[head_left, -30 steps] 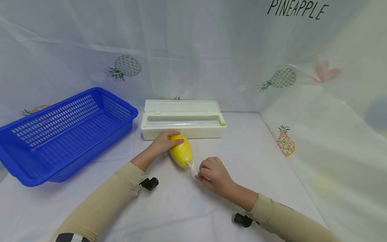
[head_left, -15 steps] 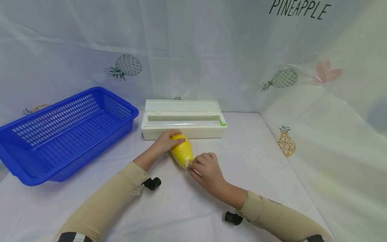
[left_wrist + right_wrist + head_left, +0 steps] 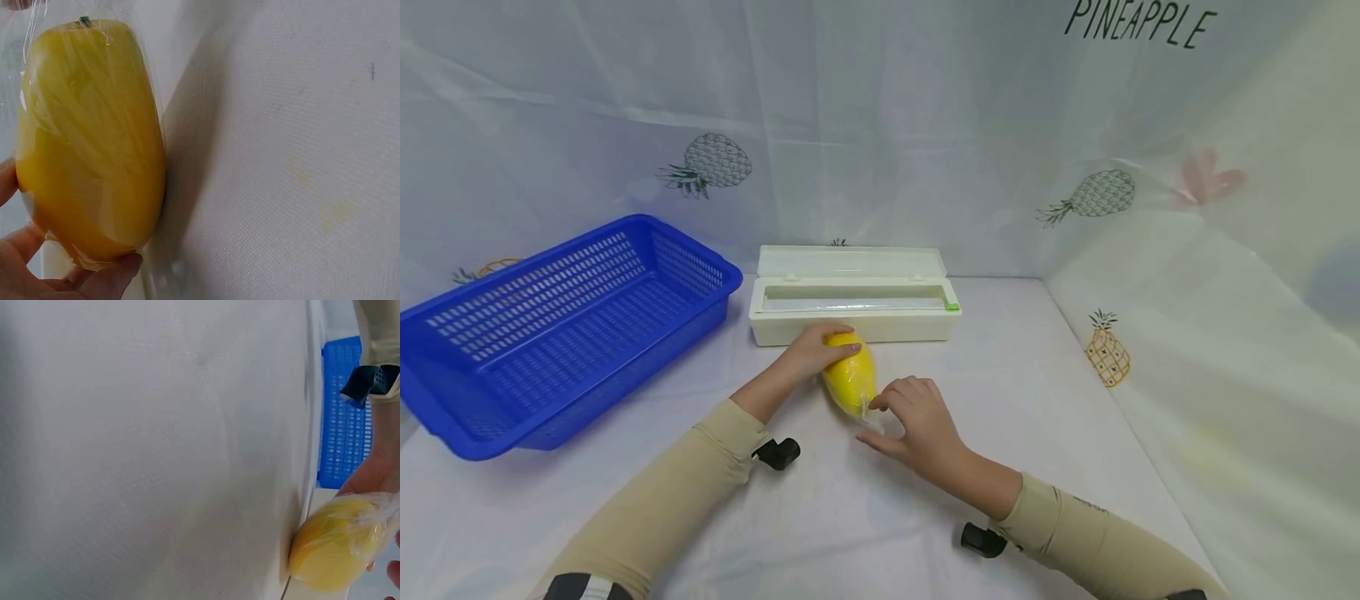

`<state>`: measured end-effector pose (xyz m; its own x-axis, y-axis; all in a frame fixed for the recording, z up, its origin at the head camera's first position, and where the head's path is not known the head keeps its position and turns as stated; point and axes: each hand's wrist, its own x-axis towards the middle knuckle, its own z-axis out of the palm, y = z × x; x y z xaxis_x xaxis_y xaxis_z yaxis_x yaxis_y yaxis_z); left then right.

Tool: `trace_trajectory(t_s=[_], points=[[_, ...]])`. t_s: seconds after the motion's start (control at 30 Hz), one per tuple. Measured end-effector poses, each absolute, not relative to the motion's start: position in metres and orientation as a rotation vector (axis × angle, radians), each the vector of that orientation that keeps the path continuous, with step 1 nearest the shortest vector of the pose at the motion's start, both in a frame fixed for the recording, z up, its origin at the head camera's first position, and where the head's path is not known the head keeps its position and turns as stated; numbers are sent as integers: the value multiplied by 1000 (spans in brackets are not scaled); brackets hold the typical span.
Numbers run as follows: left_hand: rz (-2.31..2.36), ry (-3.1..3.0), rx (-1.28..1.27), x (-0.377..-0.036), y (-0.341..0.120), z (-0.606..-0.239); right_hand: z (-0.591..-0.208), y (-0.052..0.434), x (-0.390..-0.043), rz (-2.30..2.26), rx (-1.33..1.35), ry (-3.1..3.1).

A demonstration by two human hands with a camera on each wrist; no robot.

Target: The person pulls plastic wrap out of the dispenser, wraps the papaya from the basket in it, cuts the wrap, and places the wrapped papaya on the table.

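Observation:
An oblong yellow fruit (image 3: 852, 379) lies under clear plastic wrap in the middle of the table. Its small green stem (image 3: 84, 21) shows through the film in the left wrist view. My left hand (image 3: 816, 352) grips its far end, thumb on top and fingers round the side. A loose tail of plastic wrap (image 3: 870, 417) sticks out at the near end. Beside that tail is my right hand (image 3: 921, 421), its thumb and forefinger spread apart. In the right wrist view the fruit appears at the lower right, with only some fingertips of the right hand at the edge.
A long white cling film dispenser (image 3: 857, 327) stands just behind the fruit, lid raised, with a green slider (image 3: 952, 307) at its right end. To the left sits a blue slatted plastic basket (image 3: 700, 321). A pineapple-print cloth (image 3: 887, 125) hangs behind.
My right hand pinched the wrap's tail and moved left with it to the fruit's near end; its thumb and forefinger have now parted. My left hand kept its grip on the fruit.

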<state>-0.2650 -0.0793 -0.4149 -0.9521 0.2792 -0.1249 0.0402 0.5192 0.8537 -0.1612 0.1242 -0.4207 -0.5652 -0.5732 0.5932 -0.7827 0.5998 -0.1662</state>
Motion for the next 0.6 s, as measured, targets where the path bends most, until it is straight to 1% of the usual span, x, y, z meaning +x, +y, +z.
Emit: trace_trajectory(t_s=[0.1, 0.33, 0.6], points=[[1413, 2505, 266, -265, -78, -415, -425, 123, -164, 559, 1088, -2342], [1426, 2504, 274, -264, -76, -415, -425, 116, -169, 552, 1226, -2370], [1351, 2528, 340, -263, -78, -414, -421, 116, -166, 372, 1307, -2451]])
